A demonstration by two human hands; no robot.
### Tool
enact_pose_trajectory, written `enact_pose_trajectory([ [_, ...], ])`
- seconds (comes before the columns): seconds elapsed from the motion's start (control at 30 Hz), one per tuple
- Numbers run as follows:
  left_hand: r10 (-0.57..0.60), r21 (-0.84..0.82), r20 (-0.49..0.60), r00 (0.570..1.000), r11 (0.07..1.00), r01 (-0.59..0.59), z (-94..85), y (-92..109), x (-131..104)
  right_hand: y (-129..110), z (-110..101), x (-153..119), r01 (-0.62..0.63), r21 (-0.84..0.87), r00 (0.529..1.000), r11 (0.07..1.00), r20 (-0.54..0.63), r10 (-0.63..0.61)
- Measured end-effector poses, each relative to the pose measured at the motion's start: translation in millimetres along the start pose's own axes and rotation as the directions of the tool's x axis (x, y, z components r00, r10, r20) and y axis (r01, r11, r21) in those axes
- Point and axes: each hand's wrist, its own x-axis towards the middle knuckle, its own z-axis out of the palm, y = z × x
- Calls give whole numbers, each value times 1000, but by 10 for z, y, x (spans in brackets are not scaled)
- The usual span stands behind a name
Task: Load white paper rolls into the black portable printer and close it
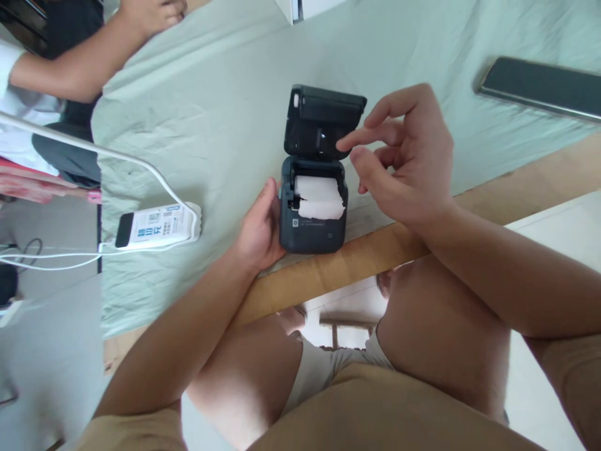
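Note:
A small black portable thermal printer (313, 236) sits at the table's near edge with its lid (323, 119) flipped up. Inside its bay lies a white paper roll (320, 195) with a ragged torn edge. My left hand (261, 232) grips the printer's left side, thumb along the edge and the other fingers partly hidden by the body. To the right of the lid, my right hand (406, 153) hovers with fingers bent and apart, holding nothing. One fingertip overlaps the lid's right part; whether it touches cannot be made out.
A white-and-black power bank (157, 227) with white cables lies on the green tablecloth (225, 125) at left. A dark phone (544, 88) rests at right. Another person's hand (150, 15) is at the upper left. A white box (314, 7) stands at the far edge.

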Motion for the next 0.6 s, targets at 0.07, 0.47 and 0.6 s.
enact_pose_trajectory([
  [0.07,-17,11,10,1000,1000,17,0,-8,-7,1,31,8,24,-105,998,994,-54,-30],
  [0.47,16,82,20,1000,997,-18,34,16,-52,-97,0,32,112,-459,954,881,297,33],
  [0.6,-2,59,-1,1000,998,2,34,12,-55,-136,-13,19,94,-324,967,941,256,-8],
])
